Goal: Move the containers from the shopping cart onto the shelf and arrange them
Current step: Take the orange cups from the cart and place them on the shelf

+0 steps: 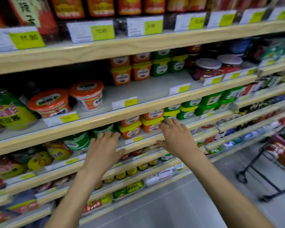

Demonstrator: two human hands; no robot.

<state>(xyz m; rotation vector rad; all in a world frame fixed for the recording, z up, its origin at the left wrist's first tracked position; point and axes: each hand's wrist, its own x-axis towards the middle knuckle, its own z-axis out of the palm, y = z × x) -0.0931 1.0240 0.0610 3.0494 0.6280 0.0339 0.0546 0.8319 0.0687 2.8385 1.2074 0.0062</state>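
Orange tubs with yellow lids (139,126) stand stacked on a lower wooden shelf (95,122), with green tubs (186,111) to their right and round green containers (79,140) to their left. My left hand (104,148) hovers open in front of the round green containers, fingers spread, holding nothing. My right hand (176,137) is open too, fingertips close to the front orange tub and the shelf edge; whether they touch it I cannot tell. The black wire shopping cart (273,158) stands at the right with red packets inside.
The shelf above holds orange round tubs (87,94), stacked orange and green tubs (141,69) and glass jars (207,68), with bare shelf surface (145,89) between them. Yellow price tags (131,102) line the shelf edges. Grey floor (179,203) lies below.
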